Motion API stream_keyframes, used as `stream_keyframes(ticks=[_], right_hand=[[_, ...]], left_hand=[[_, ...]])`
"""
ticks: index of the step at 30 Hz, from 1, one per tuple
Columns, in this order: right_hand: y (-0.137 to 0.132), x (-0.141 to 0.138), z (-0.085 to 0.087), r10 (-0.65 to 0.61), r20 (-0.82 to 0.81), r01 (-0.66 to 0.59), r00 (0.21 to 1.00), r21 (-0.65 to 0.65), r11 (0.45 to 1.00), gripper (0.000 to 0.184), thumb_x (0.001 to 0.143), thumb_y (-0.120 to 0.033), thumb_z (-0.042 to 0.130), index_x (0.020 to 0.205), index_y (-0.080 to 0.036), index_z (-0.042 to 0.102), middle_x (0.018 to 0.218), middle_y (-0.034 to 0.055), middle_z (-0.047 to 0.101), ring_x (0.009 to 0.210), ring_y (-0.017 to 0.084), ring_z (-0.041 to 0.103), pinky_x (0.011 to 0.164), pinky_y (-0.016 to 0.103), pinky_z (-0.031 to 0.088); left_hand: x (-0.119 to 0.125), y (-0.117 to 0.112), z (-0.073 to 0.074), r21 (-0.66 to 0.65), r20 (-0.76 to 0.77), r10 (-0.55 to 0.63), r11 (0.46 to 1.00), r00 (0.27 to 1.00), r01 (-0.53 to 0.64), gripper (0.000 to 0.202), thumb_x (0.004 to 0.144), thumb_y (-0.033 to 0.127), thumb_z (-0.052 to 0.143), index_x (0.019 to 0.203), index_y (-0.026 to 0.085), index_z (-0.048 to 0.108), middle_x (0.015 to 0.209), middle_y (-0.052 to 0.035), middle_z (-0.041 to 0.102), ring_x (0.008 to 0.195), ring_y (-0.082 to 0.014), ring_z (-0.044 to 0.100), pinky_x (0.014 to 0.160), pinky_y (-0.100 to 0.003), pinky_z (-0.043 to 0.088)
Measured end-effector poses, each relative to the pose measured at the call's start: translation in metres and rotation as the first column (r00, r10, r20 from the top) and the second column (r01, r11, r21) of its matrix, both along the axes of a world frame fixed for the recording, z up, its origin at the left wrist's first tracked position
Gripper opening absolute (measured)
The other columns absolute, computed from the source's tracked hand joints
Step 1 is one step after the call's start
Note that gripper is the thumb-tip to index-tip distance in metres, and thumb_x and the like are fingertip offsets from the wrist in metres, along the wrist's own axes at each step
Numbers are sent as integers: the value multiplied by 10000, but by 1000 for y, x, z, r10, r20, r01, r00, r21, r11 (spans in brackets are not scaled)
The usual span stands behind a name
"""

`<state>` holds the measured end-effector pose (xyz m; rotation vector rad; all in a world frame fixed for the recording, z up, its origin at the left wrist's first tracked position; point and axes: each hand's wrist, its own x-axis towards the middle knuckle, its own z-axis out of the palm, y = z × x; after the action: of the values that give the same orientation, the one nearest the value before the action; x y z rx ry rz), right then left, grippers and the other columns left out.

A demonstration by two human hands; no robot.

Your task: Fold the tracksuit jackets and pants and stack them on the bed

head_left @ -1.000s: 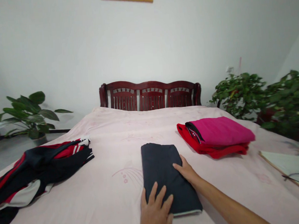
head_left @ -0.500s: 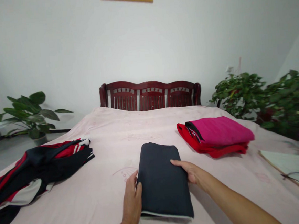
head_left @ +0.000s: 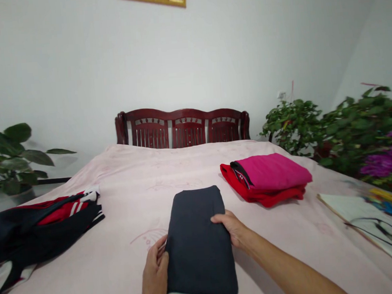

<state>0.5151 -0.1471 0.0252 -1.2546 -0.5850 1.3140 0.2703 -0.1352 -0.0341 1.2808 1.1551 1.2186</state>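
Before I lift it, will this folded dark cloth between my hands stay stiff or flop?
The folded dark cloth has rounded, soft-looking corners, so it will probably sag if lifted by one end. Its layered lower edge could slip open.

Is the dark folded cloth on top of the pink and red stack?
No, the dark folded cloth lies on the bed, apart from the pink and red stack.

1. Folded dark-grey fabric bundle [head_left: 198,244], front and centre on the pale pink bedspread [head_left: 101,277].
2. Left, well apart: crumpled black-and-red garment [head_left: 42,227].
3. Right, farther back: folded magenta-and-red clothes stack [head_left: 266,180].
4. Far end, behind everything: dark red wooden headboard [head_left: 181,130], leafy green potted plant [head_left: 292,128] just to its right.
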Motion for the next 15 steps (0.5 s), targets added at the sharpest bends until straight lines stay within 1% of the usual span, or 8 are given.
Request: stream_keyframes(ticks=[2, 4, 6, 8, 10, 12, 13, 15], right_hand=[[2, 0, 14, -16, 19, 15, 1000, 50, 999, 358, 569, -113, 652, 925, -147, 665, 719, 55, 744, 636, 223, 692, 638, 355, 580], [2, 6, 35, -36, 36, 32, 999, 118, 992, 385, 545, -103, 646, 926, -155, 662, 709, 42, 739, 608, 211, 678, 608, 334, 573], [1, 17, 62, -86, 57, 73, 995, 191, 979, 396, 532, -96, 653, 922, -161, 660, 716, 34, 741, 599, 202, 674, 607, 325, 576], [1, 37, 91, -177, 76, 153, 981, 255, 955, 386, 531, -89, 667, 911, -158, 663, 716, 31, 741, 590, 193, 674, 612, 321, 584], [1, 63, 120, -298, 68, 261, 952, 325, 909, 368, 541, -84, 676, 903, -148, 669, 708, 31, 738, 588, 190, 678, 616, 326, 597], [4, 96, 148, -431, 6, 387, 902, 431, 815, 352, 557, -75, 667, 902, -144, 670, 720, 27, 737, 638, 196, 696, 645, 341, 614], [7, 114, 161, -495, -41, 448, 868, 496, 744, 359, 564, -66, 654, 912, -149, 668, 737, 17, 737, 684, 195, 705, 670, 341, 620], [15, 153, 182, -626, -135, 563, 768, 609, 559, 381, 574, -51, 624, 934, -170, 661, 769, -7, 731, 753, 187, 708, 703, 336, 627]], left_hand=[[-1, 0, 1, -34, -9, 10, 999, 1000, -11, 580, 747, 483, 601, 1221, 149, 598, 1207, -128, 684, 1114, -277, 651, 1014, -441, 490], [-1, 1, 0, -46, -29, 19, 999, 999, -21, 633, 730, 528, 609, 1224, 133, 595, 1233, -141, 670, 1128, -280, 644, 1028, -431, 480], [-1, 3, -2, -44, -42, 21, 999, 999, -23, 663, 714, 555, 626, 1218, 126, 602, 1240, -146, 665, 1130, -281, 643, 1033, -422, 476], [-1, 4, -5, -52, -35, 7, 999, 999, -9, 673, 694, 561, 658, 1211, 134, 611, 1193, -137, 689, 1104, -284, 658, 998, -419, 503], [-1, 6, -8, -58, -18, -9, 998, 1000, 8, 666, 668, 557, 696, 1191, 150, 629, 1129, -122, 717, 1071, -289, 674, 951, -416, 533], [-1, 8, -11, -47, -12, -15, 999, 1000, 14, 649, 645, 557, 719, 1158, 165, 651, 1096, -109, 729, 1055, -291, 682, 931, -409, 546], [-1, 9, -12, -38, -16, -15, 999, 1000, 14, 640, 639, 559, 722, 1144, 172, 660, 1094, -102, 731, 1054, -290, 683, 934, -402, 547], [0, 10, -14, -26, -38, -13, 1000, 999, 12, 619, 633, 563, 716, 1122, 184, 672, 1102, -88, 729, 1054, -284, 683, 945, -389, 545]])
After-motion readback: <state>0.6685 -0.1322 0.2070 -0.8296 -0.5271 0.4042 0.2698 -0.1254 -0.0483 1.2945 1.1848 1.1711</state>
